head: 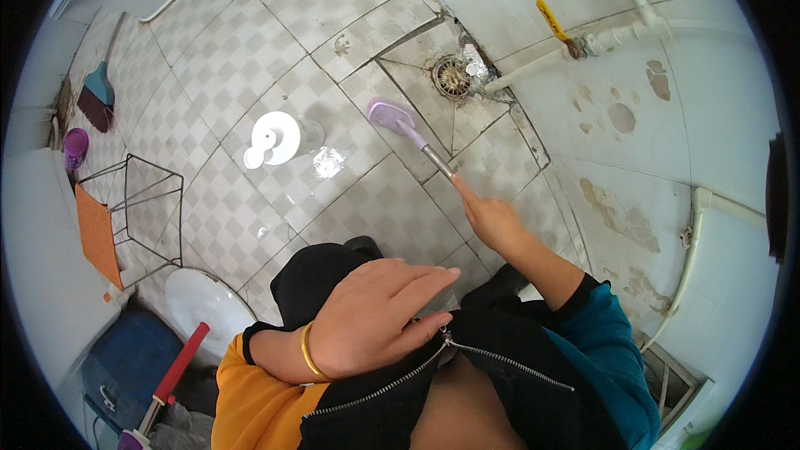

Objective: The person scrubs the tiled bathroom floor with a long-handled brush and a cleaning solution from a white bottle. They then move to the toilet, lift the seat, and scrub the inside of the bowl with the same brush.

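My right hand [492,217] grips the metal handle of a long-handled scrub brush, index finger stretched along it. The brush's lilac head [392,115] rests on the checkered floor tiles, left of a round floor drain [452,77] with a dirty grate. In front of my jacket, near the open zip, hovers my left hand [378,309]. Its thumb stands apart from the fingers, and nothing shows in it. A white plastic bottle [310,137] with its flip cap raised stands on the floor left of the brush. Shiny liquid [329,162] lies beside the bottle.
A white pipe [531,67] with a yellow-handled valve [552,22] runs along the stained right wall. To the left are a broom [98,89], a wire-frame stand [182,212], a white round lid or basin [203,300] and a red-handled tool [183,362].
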`<act>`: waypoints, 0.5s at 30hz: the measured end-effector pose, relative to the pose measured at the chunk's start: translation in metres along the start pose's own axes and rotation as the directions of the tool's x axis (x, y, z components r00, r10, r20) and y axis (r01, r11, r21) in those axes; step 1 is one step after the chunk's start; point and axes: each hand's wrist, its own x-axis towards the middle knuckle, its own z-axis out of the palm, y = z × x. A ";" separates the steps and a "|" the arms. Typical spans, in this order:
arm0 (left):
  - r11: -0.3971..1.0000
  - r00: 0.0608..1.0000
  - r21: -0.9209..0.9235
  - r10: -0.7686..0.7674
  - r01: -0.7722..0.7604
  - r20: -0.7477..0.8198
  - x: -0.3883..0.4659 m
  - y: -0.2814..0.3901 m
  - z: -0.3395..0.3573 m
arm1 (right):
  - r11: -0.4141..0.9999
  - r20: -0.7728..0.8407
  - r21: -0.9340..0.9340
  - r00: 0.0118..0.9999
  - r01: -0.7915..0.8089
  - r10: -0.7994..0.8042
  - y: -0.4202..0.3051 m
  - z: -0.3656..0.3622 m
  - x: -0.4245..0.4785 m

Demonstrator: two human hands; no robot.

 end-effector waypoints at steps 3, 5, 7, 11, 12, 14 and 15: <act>0.999 0.999 -0.012 0.032 -0.032 0.031 0.007 0.002 -0.001 | 0.994 0.042 -0.021 0.993 -0.110 0.110 -0.002 -0.009 0.053; 0.998 0.998 -0.021 0.060 -0.059 0.019 0.008 0.001 0.003 | 0.995 -0.094 0.016 0.991 -0.097 0.098 -0.005 -0.011 0.119; 0.999 0.999 -0.011 0.045 -0.045 0.014 0.008 -0.002 0.005 | 0.992 -0.113 0.079 0.988 -0.094 0.103 -0.017 -0.018 0.142; 0.999 0.999 -0.019 0.036 -0.035 0.041 0.008 -0.005 -0.002 | 0.982 0.044 0.119 0.989 -0.148 0.144 0.001 -0.012 0.080; 0.999 0.999 -0.022 0.036 -0.036 0.031 0.006 -0.007 -0.003 | 0.983 0.035 0.145 0.994 -0.111 0.107 0.014 -0.006 0.043; 0.999 0.999 -0.020 0.047 -0.047 0.016 0.004 -0.009 -0.003 | 0.984 -0.167 0.116 0.979 0.134 -0.114 0.056 0.012 -0.036; 0.999 0.999 -0.016 0.051 -0.051 0.005 0.003 -0.011 -0.002 | 0.999 0.050 0.053 0.999 -0.005 0.002 0.070 0.004 -0.075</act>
